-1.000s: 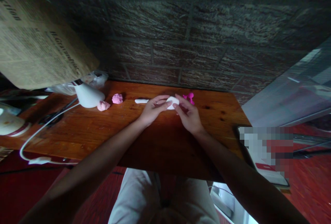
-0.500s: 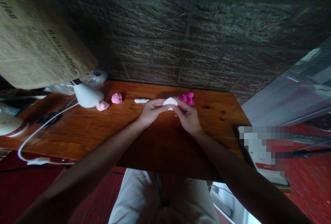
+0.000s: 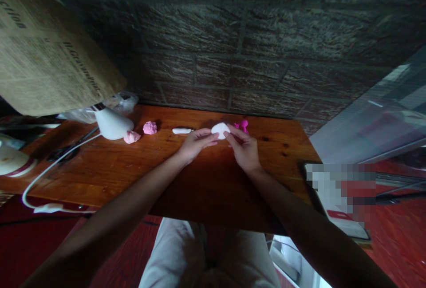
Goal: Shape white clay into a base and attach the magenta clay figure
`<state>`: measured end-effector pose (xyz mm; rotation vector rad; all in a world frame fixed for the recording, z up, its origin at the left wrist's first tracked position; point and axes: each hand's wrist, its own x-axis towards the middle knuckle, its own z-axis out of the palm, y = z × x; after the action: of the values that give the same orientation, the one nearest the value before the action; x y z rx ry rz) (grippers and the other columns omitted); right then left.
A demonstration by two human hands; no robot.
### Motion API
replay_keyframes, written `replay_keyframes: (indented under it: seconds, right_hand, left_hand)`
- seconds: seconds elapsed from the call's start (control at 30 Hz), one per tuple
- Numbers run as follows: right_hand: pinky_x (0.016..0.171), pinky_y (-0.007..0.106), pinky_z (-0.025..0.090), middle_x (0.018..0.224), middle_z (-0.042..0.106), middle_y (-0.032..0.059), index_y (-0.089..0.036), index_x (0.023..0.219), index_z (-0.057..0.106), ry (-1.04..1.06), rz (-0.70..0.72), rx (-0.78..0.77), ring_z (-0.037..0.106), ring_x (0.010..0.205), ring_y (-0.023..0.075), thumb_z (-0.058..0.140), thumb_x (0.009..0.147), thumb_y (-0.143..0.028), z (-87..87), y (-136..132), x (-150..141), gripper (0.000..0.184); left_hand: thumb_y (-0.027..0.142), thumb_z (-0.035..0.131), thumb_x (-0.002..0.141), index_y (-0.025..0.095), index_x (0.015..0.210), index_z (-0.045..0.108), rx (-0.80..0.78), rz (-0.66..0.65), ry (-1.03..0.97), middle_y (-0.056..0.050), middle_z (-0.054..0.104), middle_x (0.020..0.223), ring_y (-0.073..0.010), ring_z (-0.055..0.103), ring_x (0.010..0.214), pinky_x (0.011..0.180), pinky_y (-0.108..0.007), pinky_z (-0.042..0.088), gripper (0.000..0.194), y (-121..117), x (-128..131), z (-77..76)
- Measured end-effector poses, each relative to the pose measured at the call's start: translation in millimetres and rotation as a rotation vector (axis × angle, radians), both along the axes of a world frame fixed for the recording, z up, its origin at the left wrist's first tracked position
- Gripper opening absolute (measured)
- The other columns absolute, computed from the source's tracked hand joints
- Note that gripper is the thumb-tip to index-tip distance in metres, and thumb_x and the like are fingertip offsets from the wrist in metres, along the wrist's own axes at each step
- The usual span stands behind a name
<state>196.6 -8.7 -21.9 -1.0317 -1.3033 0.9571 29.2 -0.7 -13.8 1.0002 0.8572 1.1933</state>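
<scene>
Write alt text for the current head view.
A person's left hand and right hand hold a small white piece over a wooden table. Two pink lumps and a slim white object lie to the left; a magenta object is partly hidden behind the right hand.

The held piece (image 3: 220, 131) is plain white, the knobbly object (image 3: 244, 124) bright magenta. One lump (image 3: 132, 137) is pale pink, the other lump (image 3: 149, 128) a deeper pink. The tabletop (image 3: 213, 186) is orange-brown with dark knots, the lamp base (image 3: 115, 124) white, the lampshade (image 3: 63, 66) tan with dark newspaper-style print. The wall (image 3: 216, 26) is grey-brown, streaked and patterned in blocks, the floor (image 3: 402, 230) red, the trousers (image 3: 171, 252) pale grey
</scene>
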Motion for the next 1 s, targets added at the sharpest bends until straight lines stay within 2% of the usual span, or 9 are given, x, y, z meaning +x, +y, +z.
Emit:
replay_keyframes:
  seconds: [0.1,0.23,0.5,0.7,0.87,1.0]
  right_hand:
    - [0.076,0.040,0.062,0.116,0.074,0.0060,-0.026,0.111,0.074,0.007,0.052,-0.029,0.070,0.105,0.0272,0.072,0.079,-0.048,0.7,1.6,0.6,0.038]
    - [0.079,0.038,0.059,0.106,0.076,0.0077,-0.022,0.111,0.071,0.014,0.102,-0.059,0.071,0.097,0.0240,0.077,0.074,-0.045,0.7,4.0,1.0,0.043]
    - [0.083,0.038,0.056,0.097,0.077,0.0040,-0.023,0.095,0.076,0.020,0.199,-0.100,0.070,0.092,0.0218,0.078,0.071,-0.050,7.3,2.6,3.0,0.036]
    - [0.081,0.037,0.055,0.090,0.076,0.0039,-0.023,0.091,0.077,-0.009,0.256,-0.129,0.070,0.089,0.0215,0.076,0.072,-0.053,6.5,3.3,3.5,0.036]
    - [0.081,0.037,0.055,0.090,0.076,0.0039,-0.023,0.091,0.076,-0.025,0.253,-0.106,0.069,0.091,0.0222,0.076,0.073,-0.054,7.2,1.6,2.2,0.036]
    - [0.082,0.037,0.055,0.089,0.075,0.0037,-0.023,0.090,0.075,-0.009,0.244,-0.128,0.069,0.090,0.0224,0.076,0.071,-0.056,7.4,1.4,1.8,0.038]
  left_hand:
    - [0.034,0.091,0.058,0.016,0.086,0.076,0.021,0.021,0.030,-0.003,0.075,0.092,-0.0125,0.068,0.084,0.088,-0.029,0.056,0.037,1.1,-0.6,-1.1]
    - [0.037,0.090,0.059,0.016,0.089,0.077,0.029,0.042,0.033,-0.004,0.076,0.096,-0.0132,0.068,0.085,0.087,-0.029,0.056,0.038,2.6,-1.4,-1.8]
    - [0.034,0.088,0.064,0.016,0.095,0.077,0.113,-0.002,0.115,-0.007,0.077,0.096,-0.0153,0.070,0.085,0.084,-0.029,0.054,0.037,1.4,-4.2,-3.9]
    - [0.034,0.088,0.063,0.015,0.090,0.077,0.185,0.016,0.178,-0.007,0.078,0.095,-0.0175,0.070,0.086,0.091,-0.034,0.052,0.035,0.6,-6.1,0.8]
    - [0.034,0.089,0.061,0.015,0.087,0.077,0.214,0.019,0.183,-0.006,0.078,0.091,-0.0156,0.069,0.082,0.089,-0.032,0.052,0.034,0.9,-8.3,2.0]
    - [0.038,0.087,0.065,0.017,0.090,0.078,0.161,-0.002,0.183,-0.004,0.077,0.092,-0.0140,0.068,0.082,0.085,-0.028,0.052,0.033,2.6,-8.5,-2.3]
